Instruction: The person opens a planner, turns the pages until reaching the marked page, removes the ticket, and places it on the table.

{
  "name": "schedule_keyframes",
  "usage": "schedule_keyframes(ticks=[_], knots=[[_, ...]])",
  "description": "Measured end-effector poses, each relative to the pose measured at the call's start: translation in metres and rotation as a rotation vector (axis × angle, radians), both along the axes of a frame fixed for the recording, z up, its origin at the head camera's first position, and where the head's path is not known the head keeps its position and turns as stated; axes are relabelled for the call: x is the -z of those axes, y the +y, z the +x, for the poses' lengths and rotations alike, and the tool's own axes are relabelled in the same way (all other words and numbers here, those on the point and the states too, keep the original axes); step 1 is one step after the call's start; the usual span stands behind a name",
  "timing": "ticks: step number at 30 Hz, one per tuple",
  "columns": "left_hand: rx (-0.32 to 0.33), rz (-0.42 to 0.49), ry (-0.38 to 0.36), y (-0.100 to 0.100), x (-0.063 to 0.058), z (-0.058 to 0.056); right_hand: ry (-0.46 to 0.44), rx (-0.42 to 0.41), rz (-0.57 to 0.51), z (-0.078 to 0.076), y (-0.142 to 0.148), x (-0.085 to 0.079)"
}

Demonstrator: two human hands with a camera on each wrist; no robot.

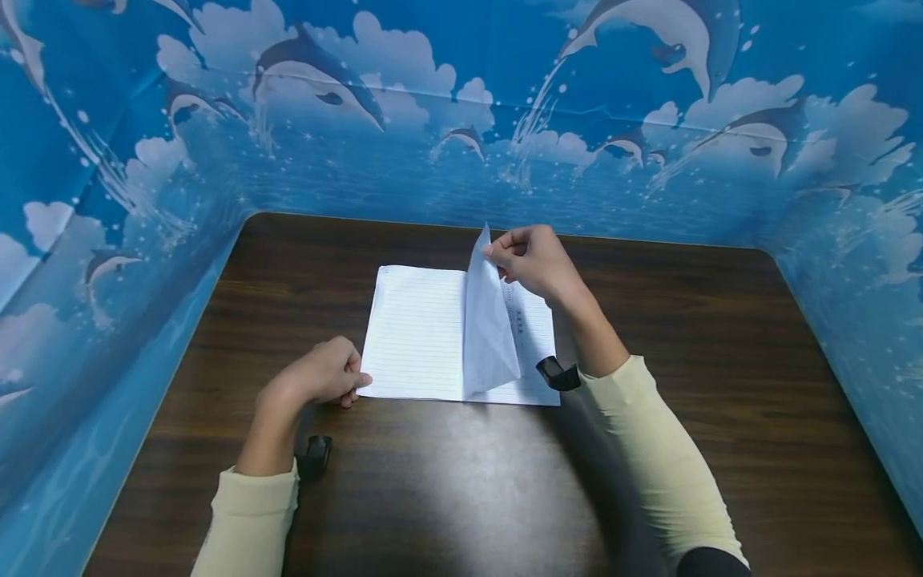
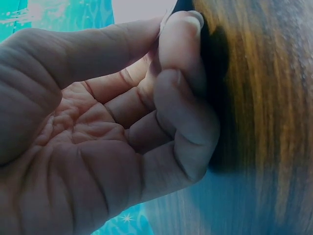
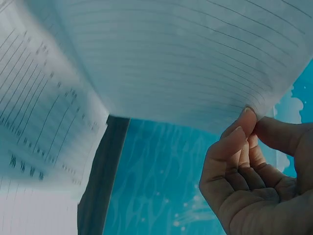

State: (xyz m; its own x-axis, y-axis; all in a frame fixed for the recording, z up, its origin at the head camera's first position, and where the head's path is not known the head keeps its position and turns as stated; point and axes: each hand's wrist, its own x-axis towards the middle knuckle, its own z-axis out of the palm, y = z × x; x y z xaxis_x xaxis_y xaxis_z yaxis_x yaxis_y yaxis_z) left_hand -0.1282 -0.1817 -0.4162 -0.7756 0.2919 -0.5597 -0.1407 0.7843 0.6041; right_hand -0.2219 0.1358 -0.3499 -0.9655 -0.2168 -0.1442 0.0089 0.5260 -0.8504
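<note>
Notebook (image 1: 413, 332) lies on table (image 1: 447, 481) — backdrop (image 1: 389, 176) behind (and beside).

No wording can be read: small dark characters (image 1: 519, 322), in rows, stand on the white, line-ruled paper page (image 1: 539, 377) at the 3 o'clock side of the open, white paper notebook (image 1: 414, 332), too small and blurred to make out.

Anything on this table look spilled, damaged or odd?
Nothing stands out. The notebook lies open on the table, its raised page pinched by the right hand, its near left corner held by the left hand. I see no spill or tear.
</note>
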Motion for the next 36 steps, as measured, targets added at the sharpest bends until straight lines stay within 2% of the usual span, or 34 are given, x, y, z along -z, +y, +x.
schedule_keyframes(ticks=[6,13,19,22,28,36], knots=[[-0.01,-0.012,0.001,-0.008,-0.005,0.002,-0.04,0.004,-0.093,-0.002,-0.027,-0.002],[0.016,0.011,0.013,-0.011,-0.004,0.0,-0.11,0.005,-0.18,-0.008,-0.053,0.002],[0.012,0.006,0.008,-0.01,-0.003,0.0,-0.209,0.025,-0.336,-0.013,-0.08,0.014],[0.018,0.003,0.013,-0.009,-0.004,0.0,-0.238,0.022,-0.371,-0.014,-0.096,0.024],[0.003,-0.004,-0.017,-0.006,-0.002,-0.001,-0.257,0.024,-0.342,-0.017,-0.122,0.047],[0.018,0.003,0.019,-0.003,0.002,-0.003,-0.268,0.053,-0.206,-0.017,-0.142,0.078]])
